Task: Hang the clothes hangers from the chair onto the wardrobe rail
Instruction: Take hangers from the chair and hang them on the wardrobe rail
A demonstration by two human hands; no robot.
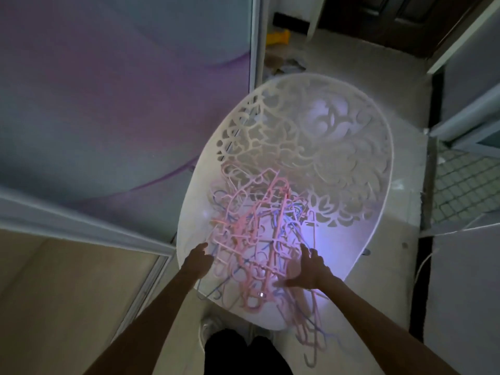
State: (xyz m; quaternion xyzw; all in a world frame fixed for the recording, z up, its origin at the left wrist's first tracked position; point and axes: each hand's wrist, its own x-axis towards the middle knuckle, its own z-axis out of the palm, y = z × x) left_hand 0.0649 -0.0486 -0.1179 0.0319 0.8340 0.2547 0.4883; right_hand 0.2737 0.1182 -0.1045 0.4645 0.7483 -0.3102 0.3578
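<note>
Dim room: white chair (359, 147) holds tangled hangers (259, 228); left hand (199, 259) and right hand (308, 270) reach in, fingers spread, gripping nothing

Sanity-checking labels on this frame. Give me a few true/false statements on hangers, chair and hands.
1. The hangers lie in a tangled pile on the white chair. True.
2. All the hangers are green. False: they are pink and blue.
3. Both hands reach toward the pile, left hand and right hand. True.
4. The chair back is solid. False: it has a cut-out pattern.
5. A few hangers spill over the chair's near edge. True.
</note>
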